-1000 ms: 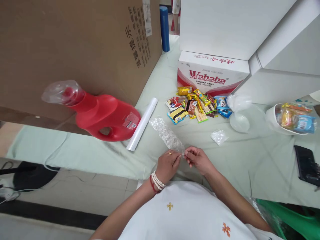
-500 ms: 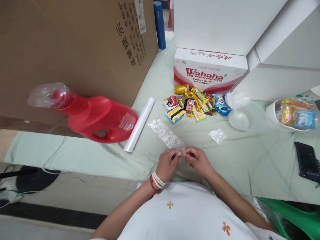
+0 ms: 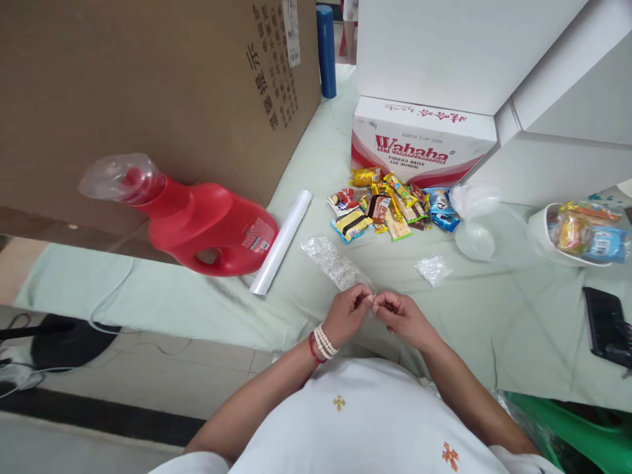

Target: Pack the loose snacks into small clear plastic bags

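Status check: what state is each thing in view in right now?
clear plastic bag: lying flat, near end pinched by left hand and right hand.
red detergent jug: on its side, capped.
white roll: rolled up, lying.
Wahaha box: closed.
snack packets: loose heap.

My bench (image 3: 494,296), draped in pale green cloth, carries a red jug (image 3: 207,227) lying on its side against a big cardboard box (image 3: 148,85). A white roll (image 3: 281,241) lies just beside the jug and a clear plastic bag (image 3: 333,262) in front of me. A heap of snack packets (image 3: 390,207) sits before the Wahaha carton (image 3: 419,148), and a black device (image 3: 605,322) lies at my right.
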Demonstrator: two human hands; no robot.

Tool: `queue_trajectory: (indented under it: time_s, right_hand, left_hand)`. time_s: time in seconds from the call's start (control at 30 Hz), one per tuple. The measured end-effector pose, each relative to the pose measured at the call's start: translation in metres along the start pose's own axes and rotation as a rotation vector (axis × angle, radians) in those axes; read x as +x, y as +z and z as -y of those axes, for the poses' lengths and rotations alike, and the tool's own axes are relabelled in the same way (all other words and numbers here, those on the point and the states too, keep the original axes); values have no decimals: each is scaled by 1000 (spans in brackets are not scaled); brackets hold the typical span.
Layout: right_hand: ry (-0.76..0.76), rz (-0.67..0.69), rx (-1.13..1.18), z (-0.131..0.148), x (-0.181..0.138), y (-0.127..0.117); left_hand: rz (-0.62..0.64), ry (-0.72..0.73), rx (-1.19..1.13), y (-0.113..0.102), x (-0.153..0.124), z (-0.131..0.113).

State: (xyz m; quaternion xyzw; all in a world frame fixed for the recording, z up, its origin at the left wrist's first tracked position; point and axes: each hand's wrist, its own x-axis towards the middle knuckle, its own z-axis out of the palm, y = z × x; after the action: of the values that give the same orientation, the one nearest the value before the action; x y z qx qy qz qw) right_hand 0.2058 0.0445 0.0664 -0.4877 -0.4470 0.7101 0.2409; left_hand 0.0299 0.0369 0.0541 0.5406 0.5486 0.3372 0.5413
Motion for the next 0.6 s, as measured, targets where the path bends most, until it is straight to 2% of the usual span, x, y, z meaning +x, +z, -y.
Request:
queue_trajectory:
  time_s: [0.1,0.27,0.4,0.53,0.6]
  right_hand:
    - [-2,-52,12,0,-2,-4]
    - [-22,-170,8,-3,-6,-24]
    - [-51,-250,-76,-4,-12,-41]
    - [-41,-94,-315,-9,-20,-51]
    - [-48,-42,-385,-10,-21,-52]
  left_hand:
    - [-56,-18,-33,0,2,5]
    - [-102,-121,-219,-11,2,16]
    - [-228,-128,-320,-20,-3,19]
    - [-257,-93,-398,-23,-10,22]
    - [-292,-143,-396,-23,-10,24]
